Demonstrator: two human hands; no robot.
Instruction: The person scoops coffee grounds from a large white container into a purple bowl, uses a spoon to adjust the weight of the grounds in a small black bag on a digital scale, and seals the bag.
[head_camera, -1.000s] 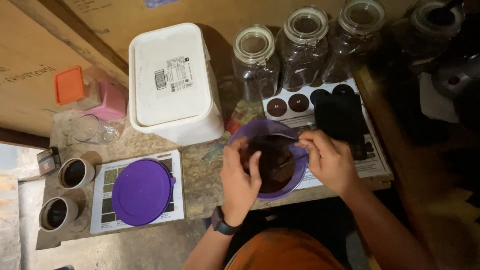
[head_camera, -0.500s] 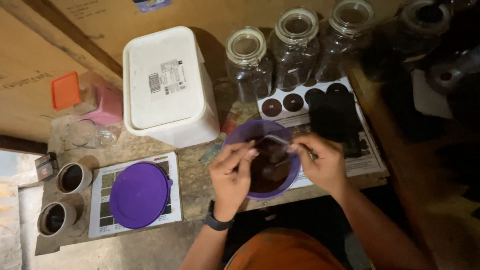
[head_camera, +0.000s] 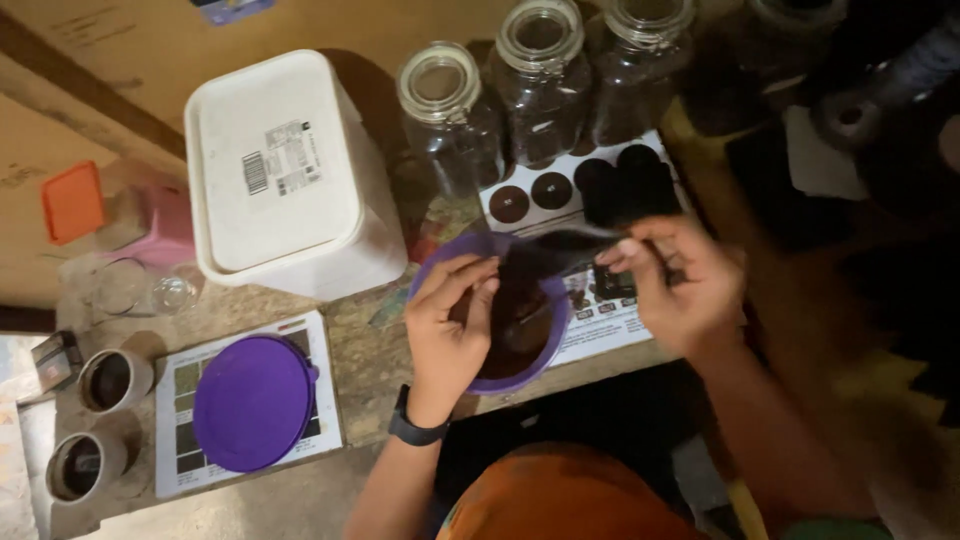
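- Head view, nearest first: my left hand (head_camera: 450, 325) and right hand (head_camera: 680, 285) are over the purple bowl (head_camera: 545, 345), which sits at the near edge of the table (head_camera: 370, 350), slightly right of its middle.
- My left fingers (head_camera: 470, 285) are curled narrow at the bowl's left rim; whether they pinch anything I cannot tell. My right fingers (head_camera: 635, 255) are pinched on a thin, clear strip (head_camera: 590, 232), film or plastic as far as I can tell, stretched over the bowl.
- I judge the strip light, limp and easily torn, so best held by its ends. The bowl holds something dark and wet-looking; it looks stiff plastic, best gripped at the rim.
- Toward the near left corner lies a purple lid (head_camera: 250, 402) on a printed sheet (head_camera: 320, 425), with two small cups (head_camera: 105, 382) beside it.
- Farther back stand a white lidded tub (head_camera: 285, 170) and a row of glass jars (head_camera: 445, 110).
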